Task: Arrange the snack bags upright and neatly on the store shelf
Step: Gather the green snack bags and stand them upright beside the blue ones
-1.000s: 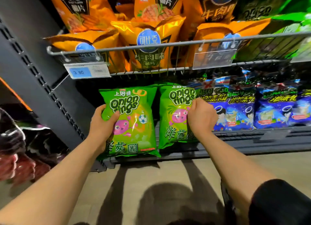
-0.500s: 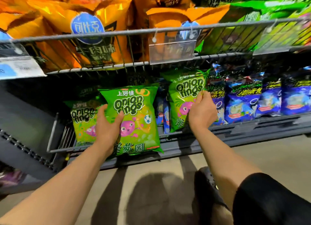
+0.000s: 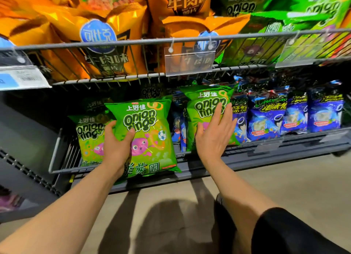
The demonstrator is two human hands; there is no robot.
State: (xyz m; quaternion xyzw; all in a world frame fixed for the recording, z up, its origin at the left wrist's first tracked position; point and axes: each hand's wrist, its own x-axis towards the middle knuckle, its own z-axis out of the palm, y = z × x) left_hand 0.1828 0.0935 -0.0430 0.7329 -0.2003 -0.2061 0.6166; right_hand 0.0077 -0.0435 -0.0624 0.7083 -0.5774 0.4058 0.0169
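My left hand (image 3: 118, 145) grips the left edge of a green onion rings bag (image 3: 150, 132), held upright at the front lip of the lower shelf (image 3: 266, 153). A second green onion rings bag (image 3: 206, 105) stands upright further right. My right hand (image 3: 215, 134) lies flat against its front with fingers spread. A third green onion rings bag (image 3: 88, 137) stands behind my left hand at the shelf's left end. More green bags show dimly in the dark behind.
Blue snack bags (image 3: 296, 116) fill the lower shelf to the right. Above, a wire basket rail (image 3: 133, 43) holds orange chip bags (image 3: 98, 39) and green bags (image 3: 284, 25), with price tag holders (image 3: 189, 62). A grey upright (image 3: 28, 170) stands on the left, tan floor below.
My right hand has let go of the right green bag's edge and now presses flat on its front, the bag standing straighter. The view has moved closer and slightly right.
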